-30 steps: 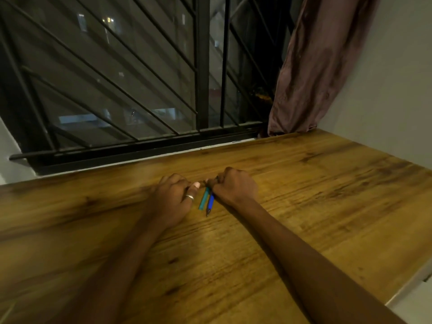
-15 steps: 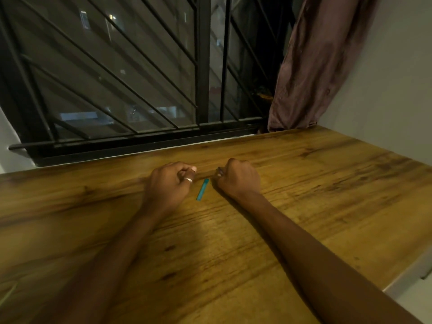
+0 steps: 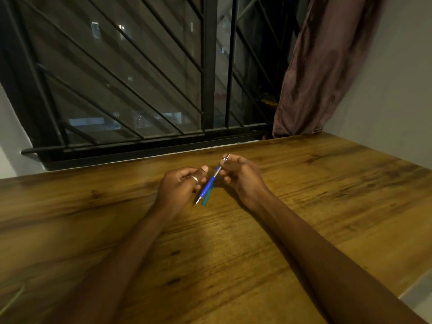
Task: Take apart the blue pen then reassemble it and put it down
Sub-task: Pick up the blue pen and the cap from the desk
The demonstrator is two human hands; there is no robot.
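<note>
Head view: right hand pinches blue pen, left hand curled beside

A warm brown wood-grain tabletop fills the foreground under dim light. Just behind it — a dark window with black diagonal metal bars; a dusty-mauve curtain hangs beside a plain grey wall.

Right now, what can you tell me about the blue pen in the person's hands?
The blue pen is slim, with a blue plastic-looking lower half, a pale pointed tip aimed down towards the person, and a shiny, metal-looking upper half. It is held tilted above the wooden table. The right hand pinches its upper end; the left hand is close beside the blue part, though contact there is unclear. It looks whole. A teal piece lies just under it.
</note>
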